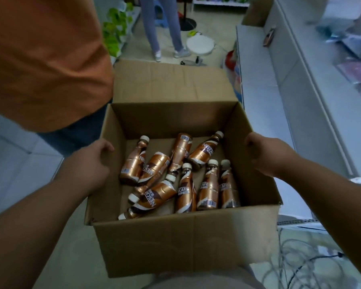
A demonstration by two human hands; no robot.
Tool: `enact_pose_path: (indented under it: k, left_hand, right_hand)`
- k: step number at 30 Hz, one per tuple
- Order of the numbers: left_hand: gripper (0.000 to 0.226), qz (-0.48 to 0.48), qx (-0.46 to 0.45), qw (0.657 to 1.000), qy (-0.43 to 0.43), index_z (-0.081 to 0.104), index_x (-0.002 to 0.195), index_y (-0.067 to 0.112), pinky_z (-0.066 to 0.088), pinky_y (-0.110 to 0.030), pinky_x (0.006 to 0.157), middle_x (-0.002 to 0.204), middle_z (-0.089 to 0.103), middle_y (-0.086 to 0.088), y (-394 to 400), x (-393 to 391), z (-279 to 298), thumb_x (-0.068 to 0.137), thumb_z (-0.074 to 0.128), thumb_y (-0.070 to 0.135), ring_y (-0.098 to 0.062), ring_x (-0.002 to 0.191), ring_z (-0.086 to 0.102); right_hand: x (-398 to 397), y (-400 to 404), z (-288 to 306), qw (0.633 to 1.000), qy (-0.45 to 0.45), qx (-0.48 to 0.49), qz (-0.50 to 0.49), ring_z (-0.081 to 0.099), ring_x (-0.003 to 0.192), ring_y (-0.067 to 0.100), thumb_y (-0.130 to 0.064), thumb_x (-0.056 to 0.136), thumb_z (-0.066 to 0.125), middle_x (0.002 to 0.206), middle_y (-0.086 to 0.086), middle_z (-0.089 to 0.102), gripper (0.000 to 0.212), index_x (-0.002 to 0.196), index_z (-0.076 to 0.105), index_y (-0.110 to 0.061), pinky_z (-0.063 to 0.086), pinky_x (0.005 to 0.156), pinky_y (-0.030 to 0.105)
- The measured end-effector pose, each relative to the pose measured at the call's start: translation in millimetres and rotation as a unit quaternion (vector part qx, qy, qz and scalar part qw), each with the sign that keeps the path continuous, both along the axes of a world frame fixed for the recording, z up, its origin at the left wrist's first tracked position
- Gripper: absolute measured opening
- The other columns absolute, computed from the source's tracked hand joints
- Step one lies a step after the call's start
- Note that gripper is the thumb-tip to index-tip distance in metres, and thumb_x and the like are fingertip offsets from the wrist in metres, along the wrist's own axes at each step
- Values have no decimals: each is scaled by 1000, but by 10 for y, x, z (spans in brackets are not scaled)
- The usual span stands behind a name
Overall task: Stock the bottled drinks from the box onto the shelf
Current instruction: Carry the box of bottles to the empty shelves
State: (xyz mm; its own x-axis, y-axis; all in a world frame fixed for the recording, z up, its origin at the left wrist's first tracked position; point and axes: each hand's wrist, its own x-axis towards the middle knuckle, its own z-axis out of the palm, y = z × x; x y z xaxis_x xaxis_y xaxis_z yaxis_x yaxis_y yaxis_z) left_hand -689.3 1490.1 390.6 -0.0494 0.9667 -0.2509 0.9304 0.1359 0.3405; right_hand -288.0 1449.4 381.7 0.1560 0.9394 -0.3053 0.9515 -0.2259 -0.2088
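An open cardboard box point(175, 243) sits in front of me, its far flap folded back. Inside lie several copper-brown coffee bottles point(208, 186) with white caps, some on their sides, some leaning upright near the front right. My left hand point(92, 161) grips the box's left wall, thumb at the rim. My right hand point(267, 155) grips the right wall, fingers curled over the edge. Neither hand holds a bottle.
A person in an orange shirt point(44, 59) stands close at the left. Another person's legs point(163, 28) and a white stool point(200, 45) are ahead. A pale counter or freezer point(279, 101) runs along the right. Cables point(313, 257) lie on the floor at lower right. Shelves with green packs point(115, 28) stand at far left.
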Motion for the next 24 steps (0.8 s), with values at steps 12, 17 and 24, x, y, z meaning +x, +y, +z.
enact_pose_path:
  k: [12,17,24]
  left_hand:
    - [48,-37,6,999,-1,50,115,33,46,-31,56,102,63,-7,2820,1254,-401,81,60,1,-23,78,58]
    - [50,-55,8,998,0,51,112,33,48,-31,55,97,65,-6,4092,1509,-415,76,62,0,-22,73,60]
    - [50,-107,34,994,-6,51,110,36,49,-30,53,94,65,-3,6194,1889,-474,76,62,1,-20,69,59]
  right_hand:
    - [1098,2664,-172,997,-29,-28,-59,47,60,14,-1,80,57,72,-2,47,49,120,46,-28,31,44,26]
    - [1388,3792,-205,996,-33,-38,-76,52,60,17,-1,79,58,73,0,50,54,122,44,-30,34,44,26]
    - [1723,5477,-343,991,12,-20,-133,57,68,23,-8,79,61,87,4,59,50,122,48,-29,44,54,29]
